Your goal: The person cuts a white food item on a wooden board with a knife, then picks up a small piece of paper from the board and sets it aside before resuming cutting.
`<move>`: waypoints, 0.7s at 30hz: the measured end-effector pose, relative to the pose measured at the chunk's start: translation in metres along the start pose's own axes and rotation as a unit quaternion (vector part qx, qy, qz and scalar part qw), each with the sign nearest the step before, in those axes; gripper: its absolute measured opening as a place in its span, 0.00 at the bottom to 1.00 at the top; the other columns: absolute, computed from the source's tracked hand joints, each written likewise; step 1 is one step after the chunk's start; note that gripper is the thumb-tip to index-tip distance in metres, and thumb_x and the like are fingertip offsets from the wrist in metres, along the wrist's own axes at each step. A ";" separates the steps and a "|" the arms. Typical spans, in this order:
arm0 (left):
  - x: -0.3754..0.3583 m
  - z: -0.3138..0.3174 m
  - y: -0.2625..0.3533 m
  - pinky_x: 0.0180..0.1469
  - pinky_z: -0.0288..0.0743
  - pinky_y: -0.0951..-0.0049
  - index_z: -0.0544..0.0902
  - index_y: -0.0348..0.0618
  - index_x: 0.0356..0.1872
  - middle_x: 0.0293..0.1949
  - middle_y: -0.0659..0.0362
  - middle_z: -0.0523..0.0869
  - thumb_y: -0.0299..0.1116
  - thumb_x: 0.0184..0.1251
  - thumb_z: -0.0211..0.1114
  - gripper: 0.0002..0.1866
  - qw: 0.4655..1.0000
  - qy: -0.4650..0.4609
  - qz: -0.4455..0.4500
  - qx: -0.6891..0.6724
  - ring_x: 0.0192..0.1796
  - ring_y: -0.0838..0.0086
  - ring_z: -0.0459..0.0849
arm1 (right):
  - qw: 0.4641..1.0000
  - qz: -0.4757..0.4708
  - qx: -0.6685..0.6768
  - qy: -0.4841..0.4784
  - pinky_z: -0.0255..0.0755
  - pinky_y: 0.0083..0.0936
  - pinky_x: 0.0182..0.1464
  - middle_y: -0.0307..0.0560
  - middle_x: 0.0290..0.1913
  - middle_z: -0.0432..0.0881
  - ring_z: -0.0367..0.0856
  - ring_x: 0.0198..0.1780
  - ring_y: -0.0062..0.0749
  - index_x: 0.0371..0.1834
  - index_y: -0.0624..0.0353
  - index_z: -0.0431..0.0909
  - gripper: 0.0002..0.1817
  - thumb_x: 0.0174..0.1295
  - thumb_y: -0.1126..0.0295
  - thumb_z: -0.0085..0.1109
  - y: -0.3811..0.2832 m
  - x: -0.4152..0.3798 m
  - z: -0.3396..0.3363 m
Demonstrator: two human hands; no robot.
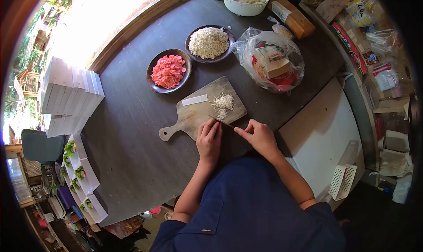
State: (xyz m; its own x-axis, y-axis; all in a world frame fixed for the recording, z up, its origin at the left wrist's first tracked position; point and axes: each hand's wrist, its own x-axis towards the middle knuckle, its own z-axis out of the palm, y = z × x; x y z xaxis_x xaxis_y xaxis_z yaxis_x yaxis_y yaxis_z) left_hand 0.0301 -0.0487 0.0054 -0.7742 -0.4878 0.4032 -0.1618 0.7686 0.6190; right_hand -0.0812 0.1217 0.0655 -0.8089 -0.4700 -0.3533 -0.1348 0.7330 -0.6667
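A wooden cutting board (190, 115) with a handle lies on the dark table. On it are a white rectangular piece (194, 100) and a small pile of thin pale shreds (223, 105). My left hand (209, 136) rests at the board's near edge, fingers bent together; what they press on is hidden. Close by on the right, my right hand (257, 135) is closed around the handle end of a small knife (224, 122), whose blade points left toward my left fingertips. Beyond the board stand a bowl of pink slices (168, 71) and a bowl of white shreds (208, 43).
A plastic bag with packets (275, 64) sits right of the bowls. Farther back are a white basin (246, 1) and an orange-brown box (293, 16). Stacked white boxes (70, 95) and open boxes with greens (86, 175) line the left edge. A white perforated basket (342, 181) is at right.
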 end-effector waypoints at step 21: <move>0.000 0.001 0.001 0.58 0.85 0.61 0.92 0.39 0.47 0.52 0.57 0.93 0.23 0.65 0.79 0.10 1.000 0.006 0.004 0.002 0.53 0.59 0.90 | 0.999 -0.016 -0.024 0.037 0.84 0.49 0.42 0.56 0.28 0.90 0.93 0.37 0.58 0.31 0.58 0.82 0.31 0.69 0.38 0.74 -0.007 0.002 0.013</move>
State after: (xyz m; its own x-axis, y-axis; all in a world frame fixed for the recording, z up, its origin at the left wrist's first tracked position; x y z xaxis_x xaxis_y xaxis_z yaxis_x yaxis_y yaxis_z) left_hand 0.0294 -0.0474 0.0046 -0.7679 -0.4871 0.4160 -0.1590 0.7741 0.6128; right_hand -0.0744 0.1089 0.0612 -0.8434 -0.4577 -0.2815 -0.1873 0.7414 -0.6444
